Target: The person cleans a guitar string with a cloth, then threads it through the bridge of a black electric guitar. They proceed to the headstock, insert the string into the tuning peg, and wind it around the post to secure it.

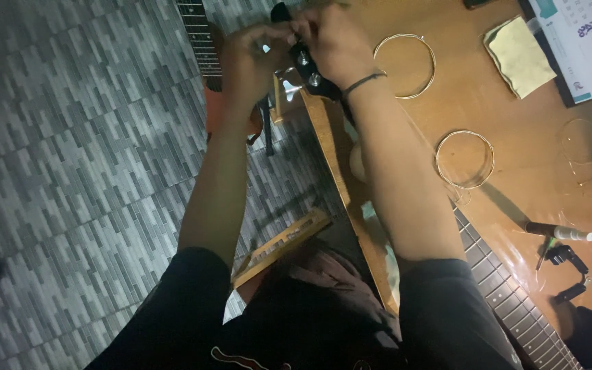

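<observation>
Between both hands' fingers (pixel 289 38), guitar headstock (pixel 304 63).

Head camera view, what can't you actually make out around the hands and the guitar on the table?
- Guitar headstock: mostly covered by the left hand and right hand; finger contact is blurred.
- Guitar neck on the table: its upper stretch is hidden under the right forearm, its lower end cut off by the bottom edge.
- Second guitar neck: cut off by the top edge.
- Black tool: too dark and small to identify.
</observation>
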